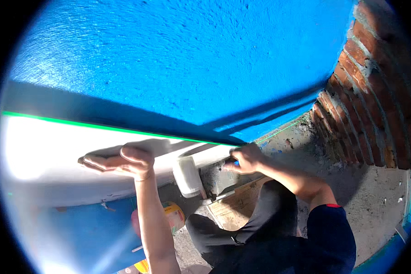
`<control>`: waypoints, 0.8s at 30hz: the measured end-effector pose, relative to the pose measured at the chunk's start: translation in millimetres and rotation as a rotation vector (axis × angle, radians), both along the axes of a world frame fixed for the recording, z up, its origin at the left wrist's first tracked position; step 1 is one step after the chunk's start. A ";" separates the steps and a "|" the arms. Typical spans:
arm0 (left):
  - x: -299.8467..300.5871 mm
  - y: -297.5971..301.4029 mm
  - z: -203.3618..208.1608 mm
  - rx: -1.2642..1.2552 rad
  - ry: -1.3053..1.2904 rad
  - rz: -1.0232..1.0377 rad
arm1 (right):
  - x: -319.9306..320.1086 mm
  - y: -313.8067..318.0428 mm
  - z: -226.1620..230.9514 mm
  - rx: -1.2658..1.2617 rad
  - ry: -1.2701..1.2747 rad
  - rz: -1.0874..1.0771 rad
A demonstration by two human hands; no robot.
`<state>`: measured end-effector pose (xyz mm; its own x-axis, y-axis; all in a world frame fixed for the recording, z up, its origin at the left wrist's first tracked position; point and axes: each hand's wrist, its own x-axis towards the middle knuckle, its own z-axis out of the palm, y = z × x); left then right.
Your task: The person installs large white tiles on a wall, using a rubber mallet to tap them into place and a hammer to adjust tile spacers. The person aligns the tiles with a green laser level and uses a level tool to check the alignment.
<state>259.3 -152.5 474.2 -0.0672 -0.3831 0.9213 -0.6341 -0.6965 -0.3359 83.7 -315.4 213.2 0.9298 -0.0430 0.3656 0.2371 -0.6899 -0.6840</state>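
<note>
My left hand (118, 160) is held out with its fingers stretched, over the white band (45, 150) at the foot of the blue wall (178, 59). I cannot tell whether it touches the surface. My right hand (247, 158) is closed near the wall's lower right corner, with a bit of a small blue thing (236, 162) showing between its fingers; its kind is hidden. A thin bright green strip (123, 131) runs along the border between blue and white, up to my right hand.
Between my arms stands a whitish container (187, 177), beside a flat piece of cardboard (237, 205). A yellow and red tub (174, 217) is partly behind my left forearm. A rough brick wall (365, 86) rises at the right, above grey concrete (360, 214). Blue surface (91, 223) lies lower left.
</note>
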 end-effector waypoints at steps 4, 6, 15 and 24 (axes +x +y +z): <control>-6.1 11.8 24.4 0.153 -0.027 0.057 | -13.5 29.2 20.7 0.066 0.175 -0.126; -9.1 5.8 70.8 0.202 -0.104 0.099 | -29.2 42.3 12.7 0.130 0.161 -0.160; -3.3 -7.6 196.5 0.245 -0.355 -0.012 | 3.3 80.7 37.9 0.136 -0.317 0.118; -8.9 5.1 214.2 0.302 -0.369 0.000 | 26.7 90.3 139.7 0.195 -0.675 0.204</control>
<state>250.3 -147.3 688.5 -0.3692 -0.6297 0.6835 -0.4348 -0.5330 -0.7259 110.4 -225.1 352.9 0.5008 -0.0164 0.8654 0.7612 -0.4675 -0.4494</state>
